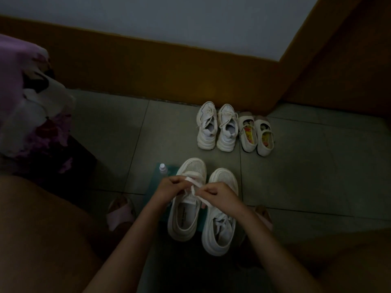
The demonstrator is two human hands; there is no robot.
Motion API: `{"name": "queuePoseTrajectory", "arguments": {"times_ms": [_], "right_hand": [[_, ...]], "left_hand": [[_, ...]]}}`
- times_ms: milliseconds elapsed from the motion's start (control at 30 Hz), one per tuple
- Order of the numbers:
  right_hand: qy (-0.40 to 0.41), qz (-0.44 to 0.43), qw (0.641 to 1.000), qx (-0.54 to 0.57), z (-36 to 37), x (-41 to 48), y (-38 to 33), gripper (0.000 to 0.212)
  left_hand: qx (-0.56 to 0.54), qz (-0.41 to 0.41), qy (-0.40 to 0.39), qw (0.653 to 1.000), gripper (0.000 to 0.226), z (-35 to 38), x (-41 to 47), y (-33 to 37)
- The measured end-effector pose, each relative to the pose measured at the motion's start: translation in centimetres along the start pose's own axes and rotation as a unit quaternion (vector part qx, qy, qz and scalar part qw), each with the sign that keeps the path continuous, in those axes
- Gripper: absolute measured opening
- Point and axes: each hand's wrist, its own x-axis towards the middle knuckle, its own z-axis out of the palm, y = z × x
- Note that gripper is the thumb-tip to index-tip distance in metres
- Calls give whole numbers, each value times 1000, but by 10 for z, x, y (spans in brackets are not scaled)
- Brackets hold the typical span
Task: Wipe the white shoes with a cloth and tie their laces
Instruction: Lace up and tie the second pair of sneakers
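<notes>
Down low, the left grip (169,188) and right grip (219,194) each pinched the lace (197,183) over one white shoe (190,167), just beside the other shoe (222,178) on the floor (296,166).

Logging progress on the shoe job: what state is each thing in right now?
lace: pulled up, no bow yet
left hand: pinches lace
right hand: pinches lace
near left shoe: upright, being tied
near right shoe: upright, untouched
bottle: upright, capped
far sneakers: upright, side by side
</notes>
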Motion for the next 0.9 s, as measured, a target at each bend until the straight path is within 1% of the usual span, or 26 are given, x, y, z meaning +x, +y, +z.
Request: {"name": "queuePoseTrajectory", "arguments": {"times_ms": [33, 100, 200, 267, 333, 433, 500, 667, 800, 900], "right_hand": [[13, 10, 1000, 1, 2, 3, 2, 16], [49, 33, 998, 17, 5, 9, 5, 28], [80, 30, 995, 43, 11, 16, 5, 39], [76, 12, 995, 68, 14, 19, 1, 40], [65, 5, 994, 90, 15, 23, -2, 36], [53, -9, 991, 118, 15, 28, -2, 34], [44, -11, 991, 125, 13, 28, -3, 35], [25, 32, 985, 170, 11, 28, 2, 32], [7, 36, 986, 165, 6, 29, 2, 27], [-13, 34, 988, 151, 2, 29, 1, 24]], "left_hand": [[10, 11, -7, 1000, 18, 1, -1, 2], [66, 51, -14, 996, 13, 3, -4, 7], [160, 116, 7, 980, 22, 4, -5, 9], [232, 144, 31, 962, 23, 5, -5, 9], [297, 164, 52, 939, 21, 5, -8, 9], [342, 237, 66, 907, 22, 7, -12, 8], [348, 276, 80, 892, 22, 9, -16, 5], [291, 310, 112, 898, 19, 15, -22, 3], [270, 300, 135, 905, 19, 10, -19, -2], [273, 274, 126, 913, 14, 8, -19, -7]]}}
